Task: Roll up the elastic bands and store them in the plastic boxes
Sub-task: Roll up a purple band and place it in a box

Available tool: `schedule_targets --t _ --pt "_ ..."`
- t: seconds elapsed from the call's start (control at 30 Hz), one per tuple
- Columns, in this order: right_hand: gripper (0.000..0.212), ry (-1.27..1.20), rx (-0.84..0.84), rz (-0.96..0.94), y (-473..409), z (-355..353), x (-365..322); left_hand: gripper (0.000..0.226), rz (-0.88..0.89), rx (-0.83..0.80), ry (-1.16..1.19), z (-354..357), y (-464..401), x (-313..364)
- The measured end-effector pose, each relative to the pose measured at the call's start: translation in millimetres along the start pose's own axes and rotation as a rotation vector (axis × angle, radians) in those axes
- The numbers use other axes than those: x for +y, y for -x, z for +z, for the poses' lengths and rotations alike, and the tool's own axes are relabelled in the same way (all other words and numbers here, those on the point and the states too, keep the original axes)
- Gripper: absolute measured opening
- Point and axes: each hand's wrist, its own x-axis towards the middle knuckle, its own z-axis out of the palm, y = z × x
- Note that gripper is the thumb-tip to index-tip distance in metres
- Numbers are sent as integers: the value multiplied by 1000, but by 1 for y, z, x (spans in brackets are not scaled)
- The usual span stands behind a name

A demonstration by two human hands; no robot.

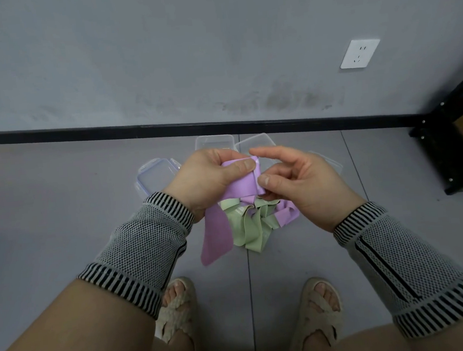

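Two hands meet at chest height over the floor (60, 218), close together around one purple elastic band (242, 181). The left hand (211, 180) pinches the band's folded top under its thumb; the right hand (295, 186) holds the fold's right edge between thumb and curled fingers, the forefinger stretched out above it. The band is flat, matte and rubbery, its free tail hanging down past the left wrist. Both wrists wear knitted grey sleeves (144, 247) with black-and-white striped cuffs. Below the hands a loose heap of pale green bands (250, 229) and more purple ones lies on the smooth grey floor. Just beyond sit clear plastic boxes (215, 142) and a clip-edged lid (155, 176), near the black skirting. No writing is legible.
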Motion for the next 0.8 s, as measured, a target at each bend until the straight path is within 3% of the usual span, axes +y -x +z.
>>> schedule_targets --t 0.5,0.63,0.8 --pt "33 194 87 -34 -4 0 2 12 121 120 -336 2 0 4" --pt "31 285 118 -58 -5 4 6 22 87 125 -244 9 1 4" --pt "32 338 133 -81 -6 8 8 12 24 124 -123 8 1 4"
